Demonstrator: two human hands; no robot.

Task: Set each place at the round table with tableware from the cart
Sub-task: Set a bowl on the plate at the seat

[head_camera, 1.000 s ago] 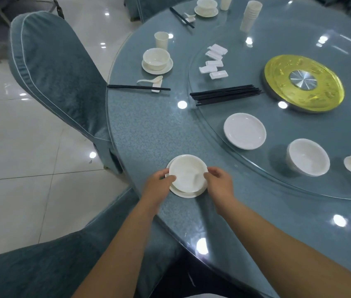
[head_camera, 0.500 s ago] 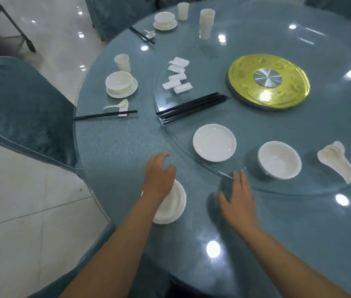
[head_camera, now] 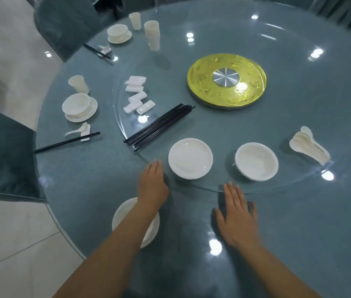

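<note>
Head view: left hand (head_camera: 152,181) and right hand (head_camera: 235,216) lie flat, fingers straight, holding nothing, on the table (head_camera: 79,181) near its front edge, beside the glass turntable rim (head_camera: 191,187). The left forearm partly hides the bowl on its saucer (head_camera: 125,214) at the front edge.

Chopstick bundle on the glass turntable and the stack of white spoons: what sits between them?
In the head view, between the chopstick bundle and the spoons sit a white plate and a white bowl, side by side near the turntable's front edge.
</note>
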